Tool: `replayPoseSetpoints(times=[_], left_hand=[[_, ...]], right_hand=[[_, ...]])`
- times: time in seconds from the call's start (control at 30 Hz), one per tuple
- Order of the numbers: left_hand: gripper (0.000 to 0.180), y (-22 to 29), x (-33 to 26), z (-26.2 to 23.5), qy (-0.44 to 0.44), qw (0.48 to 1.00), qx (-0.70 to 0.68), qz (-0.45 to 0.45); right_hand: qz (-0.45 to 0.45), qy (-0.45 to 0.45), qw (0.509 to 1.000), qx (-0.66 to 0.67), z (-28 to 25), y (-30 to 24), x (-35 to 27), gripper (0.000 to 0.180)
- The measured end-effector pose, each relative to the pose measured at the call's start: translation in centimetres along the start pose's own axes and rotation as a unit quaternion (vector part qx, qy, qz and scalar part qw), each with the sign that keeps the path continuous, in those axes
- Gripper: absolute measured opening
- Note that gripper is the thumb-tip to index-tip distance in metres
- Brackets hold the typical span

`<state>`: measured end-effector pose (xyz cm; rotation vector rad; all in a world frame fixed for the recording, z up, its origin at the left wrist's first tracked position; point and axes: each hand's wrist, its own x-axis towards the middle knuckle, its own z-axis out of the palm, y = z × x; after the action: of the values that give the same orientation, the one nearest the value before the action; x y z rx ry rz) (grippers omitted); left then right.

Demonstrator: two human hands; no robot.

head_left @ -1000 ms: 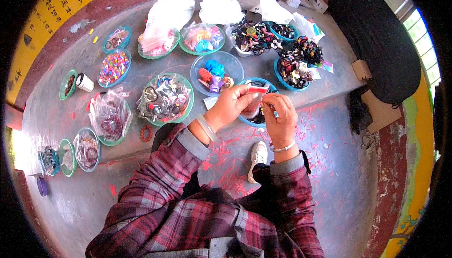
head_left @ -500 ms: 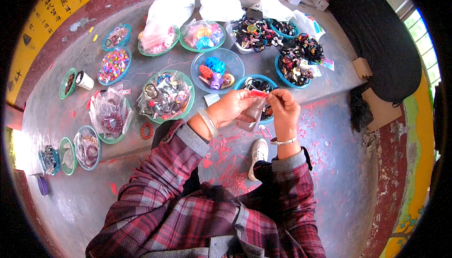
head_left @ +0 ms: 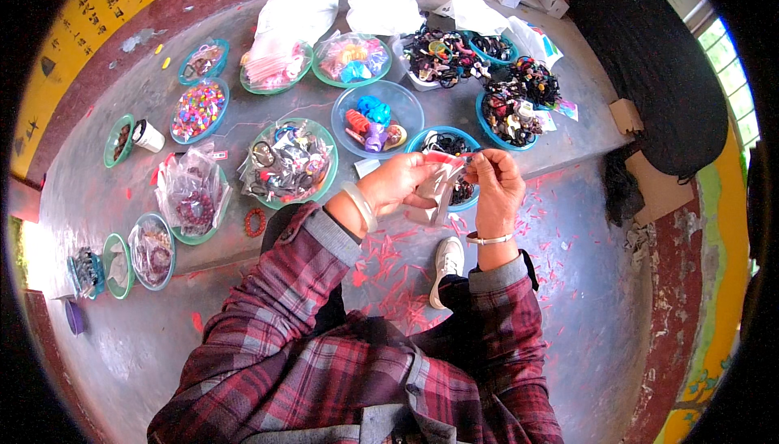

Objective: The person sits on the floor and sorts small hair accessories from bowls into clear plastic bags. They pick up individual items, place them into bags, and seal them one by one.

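Observation:
My left hand point(head_left: 396, 184) pinches a small clear plastic bag point(head_left: 435, 197) with a red band along its top. Thumb and fingers of my right hand point(head_left: 498, 188) are closed at the bag's upper right corner. What the bag holds, if anything, is too small to make out. Just behind the bag stands a blue bowl point(head_left: 428, 143) of black hair ties, partly hidden by my hands. Beyond it, a clear blue bowl point(head_left: 339, 137) has blue, red and purple hair pieces in it.
On the grey ledge are a green bowl point(head_left: 331, 175) of bagged hair ties, a bowl of colourful beads point(head_left: 197, 110), a bowl of dark hair accessories point(head_left: 507, 115) and white plastic bags point(head_left: 381, 12). A red beaded bracelet point(head_left: 255, 222) lies near its edge. Red strips point(head_left: 389, 282) litter the floor.
My right fingers have shifted slightly right, away from my left hand. The bag's red top is less stretched out between the hands and shows more of its clear part.

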<state>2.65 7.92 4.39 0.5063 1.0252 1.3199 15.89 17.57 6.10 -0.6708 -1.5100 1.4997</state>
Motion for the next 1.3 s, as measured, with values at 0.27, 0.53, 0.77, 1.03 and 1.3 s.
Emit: replayPoseSetpoints(times=[0.27,0.53,0.77,1.03,1.3], left_hand=[[0.025,-0.4,0.3,-1.3,0.049,0.997,-0.047,0.045],[0.023,-0.6,0.3,-1.5,0.092,0.993,-0.039,0.064],[0.024,-1.0,1.1,-4.0,0.139,0.990,-0.011,0.039],[0.024,-7.2,4.1,-9.4,0.293,0.955,0.009,0.046],[0.017,-17.9,6.7,-17.2,0.422,0.898,-0.101,0.071]], right_hand=[[-0.045,0.038,0.998,0.038,0.0,-0.4,-0.1,0.003],[-0.029,0.103,0.990,0.094,-0.6,-0.1,0.6,0.005],[0.033,0.123,0.970,0.206,-1.9,-0.1,1.2,0.006],[0.115,0.078,0.964,0.229,-1.1,0.2,0.8,0.008],[0.201,0.029,0.945,0.258,-0.6,0.5,0.6,0.006]])
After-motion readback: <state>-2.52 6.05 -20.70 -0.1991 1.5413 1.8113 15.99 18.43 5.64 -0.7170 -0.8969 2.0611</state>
